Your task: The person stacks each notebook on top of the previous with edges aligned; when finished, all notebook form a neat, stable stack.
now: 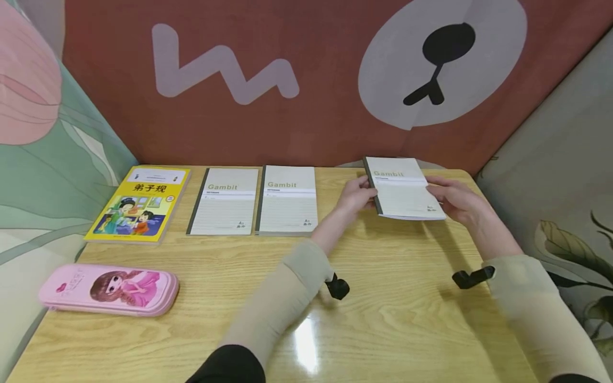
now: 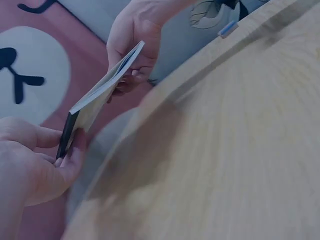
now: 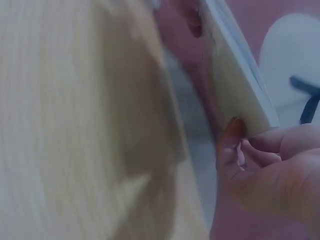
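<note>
A pale "Gambit" notebook with a black spine is held above the back right of the table, tilted. My left hand pinches it by the spine. On the opposite edge, the thumb and fingers of my right hand grip it. Seen from the left wrist, the notebook is nearly edge-on, between the left hand and the right hand. In the right wrist view, the right hand pinches a corner of the notebook. Two similar notebooks, one left and one right, lie side by side.
A yellow picture book lies at the back left of the wooden table. In front of it is a pink pencil case. A small blue-and-white block sits near the table edge. Printed fabric stands behind the table.
</note>
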Tool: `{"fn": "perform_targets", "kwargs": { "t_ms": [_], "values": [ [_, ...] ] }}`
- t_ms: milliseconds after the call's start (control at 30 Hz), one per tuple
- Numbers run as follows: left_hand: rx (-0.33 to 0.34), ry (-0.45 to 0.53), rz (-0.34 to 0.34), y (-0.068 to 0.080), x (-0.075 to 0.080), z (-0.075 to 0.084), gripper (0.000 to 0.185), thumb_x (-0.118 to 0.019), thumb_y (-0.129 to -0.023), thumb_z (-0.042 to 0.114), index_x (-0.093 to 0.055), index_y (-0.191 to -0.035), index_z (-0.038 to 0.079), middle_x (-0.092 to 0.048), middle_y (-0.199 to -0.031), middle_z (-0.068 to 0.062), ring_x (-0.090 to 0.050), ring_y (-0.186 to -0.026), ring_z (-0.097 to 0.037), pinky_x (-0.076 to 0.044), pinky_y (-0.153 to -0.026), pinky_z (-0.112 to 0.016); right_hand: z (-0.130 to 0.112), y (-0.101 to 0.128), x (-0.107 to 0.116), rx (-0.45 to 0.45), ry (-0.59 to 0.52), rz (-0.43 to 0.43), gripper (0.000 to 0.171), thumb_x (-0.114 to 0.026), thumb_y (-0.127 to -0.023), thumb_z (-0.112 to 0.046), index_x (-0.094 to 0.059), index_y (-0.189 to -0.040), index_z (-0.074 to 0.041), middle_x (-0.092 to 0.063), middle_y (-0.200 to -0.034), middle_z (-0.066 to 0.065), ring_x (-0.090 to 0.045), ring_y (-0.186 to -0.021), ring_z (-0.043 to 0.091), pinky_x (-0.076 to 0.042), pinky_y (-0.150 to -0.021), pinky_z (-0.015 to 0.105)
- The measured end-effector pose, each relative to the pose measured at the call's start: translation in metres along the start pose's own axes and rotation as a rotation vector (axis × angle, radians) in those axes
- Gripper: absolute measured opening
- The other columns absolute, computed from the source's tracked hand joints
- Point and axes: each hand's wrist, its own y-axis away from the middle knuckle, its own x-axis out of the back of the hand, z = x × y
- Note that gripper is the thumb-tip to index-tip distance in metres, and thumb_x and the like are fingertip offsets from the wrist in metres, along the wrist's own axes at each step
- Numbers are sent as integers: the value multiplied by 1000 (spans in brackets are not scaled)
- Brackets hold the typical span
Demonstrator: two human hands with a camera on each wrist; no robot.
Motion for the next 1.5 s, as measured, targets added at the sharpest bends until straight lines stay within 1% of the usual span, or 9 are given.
{"fn": "perform_targets", "kwargs": {
  "t_ms": [200, 367, 567, 767, 933, 1100, 1200, 1333, 1500],
  "values": [
    [-55, -172, 64, 15, 31, 26, 59, -56, -101, 4, -39, -158, 5, -59, -139, -16, -68, -113, -27, -61, -96, -39, -11, 11, -42, 134, -132, 5, 75, -57, -105, -12, -12, -166, -9, -76, -101, -14, -71, -90, 2, -59, -74, 21],
    [-73, -257, 135, 33, 70, 41, 56, -56, -103, 9, -42, -157, 9, -57, -140, -9, -64, -110, -19, -61, -91, -31, -13, 4, -86, 210, -181, 9, 67, -57, -104, -8, -24, -163, -4, -78, -96, -10, -71, -85, 4, -58, -73, 20],
    [-90, -332, 240, 53, 119, 45, 54, -53, -103, 10, -44, -156, 9, -59, -139, -10, -59, -106, -17, -59, -90, -32, -8, -15, -142, 239, -173, -9, 57, -51, -106, -5, -32, -160, -1, -77, -91, -8, -70, -82, 4, -57, -74, 20],
    [-80, -410, 359, 64, 152, 43, 49, -49, -106, 13, -47, -155, 12, -59, -143, -9, -53, -119, -23, -50, -103, -38, -2, -31, -186, 236, -127, 7, 53, -51, -106, -6, -40, -157, -4, -73, -93, -8, -68, -84, 5, -57, -75, 22],
    [-67, -437, 404, 70, 174, 37, 48, -48, -106, 12, -49, -154, 14, -59, -142, -10, -52, -121, -25, -48, -102, -40, 2, -38, -213, 240, -60, 30, 48, -53, -106, -8, -47, -153, -5, -69, -103, -4, -67, -90, 7, -57, -90, 30],
    [-54, -534, 408, 73, 191, 32, 48, -47, -106, 9, -49, -154, 12, -60, -142, -14, -56, -122, -30, -51, -103, -43, 8, -45, -230, 198, -24, 26, 45, -52, -106, -9, -51, -150, -1, -65, -126, 11, -65, -98, 13, -52, -105, 40],
    [-34, -589, 403, 74, 198, 30, 50, -46, -105, 8, -48, -154, 12, -60, -143, -15, -56, -126, -32, -50, -107, -46, 12, -49, -237, 176, 0, 28, 43, -52, -106, -10, -53, -148, 0, -63, -135, 16, -64, -101, 14, -54, -101, 36],
    [-7, -603, 391, 75, 205, 28, 52, -44, -104, 6, -46, -155, 11, -59, -144, -17, -55, -128, -33, -49, -109, -47, 15, -54, -243, 166, 26, 39, 42, -53, -106, -10, -54, -146, 2, -65, -131, 18, -65, -99, 16, -56, -93, 30],
    [-12, -662, 406, 76, 210, 23, 52, -43, -103, 4, -45, -155, 6, -59, -144, -20, -56, -129, -35, -49, -109, -46, 20, -58, -247, 167, 87, 26, 43, -52, -106, -11, -53, -147, 3, -64, -133, 20, -64, -100, 17, -58, -88, 27]
  ]
}}
